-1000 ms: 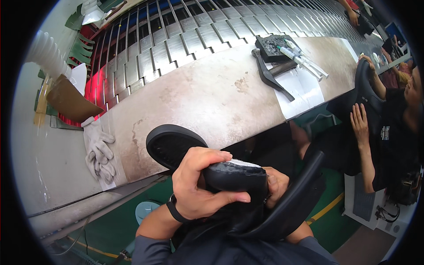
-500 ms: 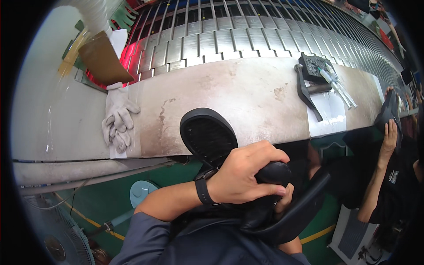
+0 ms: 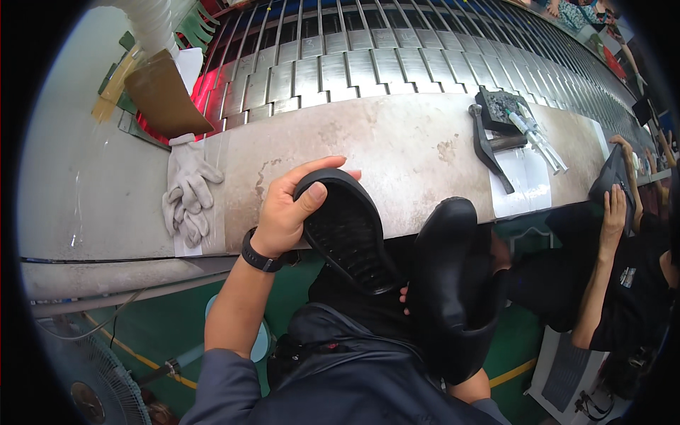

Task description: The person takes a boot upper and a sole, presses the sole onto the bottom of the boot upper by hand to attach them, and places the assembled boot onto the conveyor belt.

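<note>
My left hand (image 3: 297, 202) grips a black shoe sole (image 3: 347, 230) at its rounded end, thumb on the inner face and fingers behind the rim. The sole's ribbed inside faces up, and it hangs over the bench edge above my lap. On its right, a smooth black shoe upper (image 3: 446, 269) stands tilted with its toe up and its open shaft low. My right hand (image 3: 405, 300) holds the upper from behind; only a few fingertips show at its left side, and the rest is hidden. Sole and upper are apart.
Grey work gloves (image 3: 188, 188) lie at the bench's left. A hammer (image 3: 489, 145), a dark block (image 3: 499, 110) and thin pens (image 3: 538, 138) lie at the right. Beyond the bench (image 3: 368, 142) runs a slatted metal conveyor (image 3: 354, 67). A co-worker's hands (image 3: 615, 212) hold another black shoe at right.
My left hand has left the shoe upper's toe and moved left and up, taking hold of the sole. The upper has turned, its toe now pointing toward the bench.
</note>
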The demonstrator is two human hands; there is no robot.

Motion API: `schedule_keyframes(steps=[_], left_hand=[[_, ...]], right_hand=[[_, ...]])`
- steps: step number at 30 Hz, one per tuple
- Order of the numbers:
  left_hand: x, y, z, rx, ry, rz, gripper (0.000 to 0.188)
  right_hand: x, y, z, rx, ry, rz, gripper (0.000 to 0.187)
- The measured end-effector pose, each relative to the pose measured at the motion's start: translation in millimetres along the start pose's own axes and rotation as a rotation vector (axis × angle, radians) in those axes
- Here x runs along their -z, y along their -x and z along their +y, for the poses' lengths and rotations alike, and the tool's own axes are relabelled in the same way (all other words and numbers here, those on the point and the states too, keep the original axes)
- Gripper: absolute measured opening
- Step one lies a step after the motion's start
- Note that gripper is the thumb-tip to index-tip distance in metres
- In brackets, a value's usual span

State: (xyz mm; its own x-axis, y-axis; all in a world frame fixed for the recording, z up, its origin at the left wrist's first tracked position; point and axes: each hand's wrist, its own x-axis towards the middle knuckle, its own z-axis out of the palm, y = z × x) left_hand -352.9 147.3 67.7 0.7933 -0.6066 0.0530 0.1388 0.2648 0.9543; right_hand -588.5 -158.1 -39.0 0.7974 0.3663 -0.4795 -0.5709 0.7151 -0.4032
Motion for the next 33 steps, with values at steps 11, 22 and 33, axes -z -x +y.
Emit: schedule_keyframes(steps=[11,22,33], left_hand=[[8,-23,119,-0.596,-0.183,0.12,0.046],[-13,-22,141,-0.624,-1.132,0.6,0.034],[-27,-3,130,-0.866,-1.129,0.546,0.074]], right_hand=[[-123,21,-10,0.306,0.191,0.164,0.105],[-154,24,-2,0.402,0.503,0.276,0.085],[-57,24,33,0.244,0.016,0.249,0.068]])
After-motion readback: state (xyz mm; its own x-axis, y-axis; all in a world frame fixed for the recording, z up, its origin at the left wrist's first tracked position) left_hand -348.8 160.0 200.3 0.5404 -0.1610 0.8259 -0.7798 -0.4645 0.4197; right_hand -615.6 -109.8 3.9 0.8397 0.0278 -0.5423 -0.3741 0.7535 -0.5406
